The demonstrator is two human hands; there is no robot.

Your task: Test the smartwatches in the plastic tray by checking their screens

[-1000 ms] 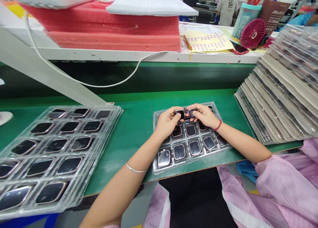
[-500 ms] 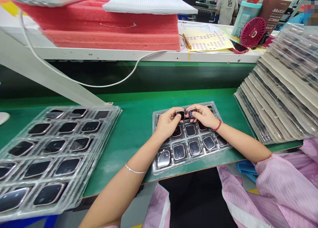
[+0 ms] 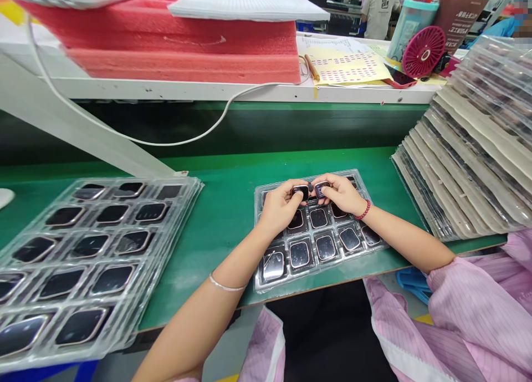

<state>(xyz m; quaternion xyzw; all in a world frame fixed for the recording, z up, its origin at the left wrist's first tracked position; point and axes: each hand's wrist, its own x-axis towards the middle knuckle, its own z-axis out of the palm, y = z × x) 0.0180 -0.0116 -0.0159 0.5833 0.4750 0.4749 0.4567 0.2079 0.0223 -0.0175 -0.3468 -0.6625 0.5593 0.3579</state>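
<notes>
My left hand is closed on a smartwatch with a dark, rounded-square face, its thumb resting on the lower edge. Close beside it, my right hand grips a second smartwatch, whose screen shows faint light markings under the thumb. Both watches are held above the far half of a clear plastic tray. In its pockets lie several more watch faces, such as a watch in the front row. My hands hide part of the tray's back rows.
At left stands a stack of clear trays filled with watches. A leaning pile of trays and pale sheets rises at right. Above the green bench, a shelf edge carries red foam, papers and a pink fan. A white cable hangs down.
Both hands keep their grip on the two watches over the tray. The camera view has shifted very slightly; nothing else has visibly moved on the bench.
</notes>
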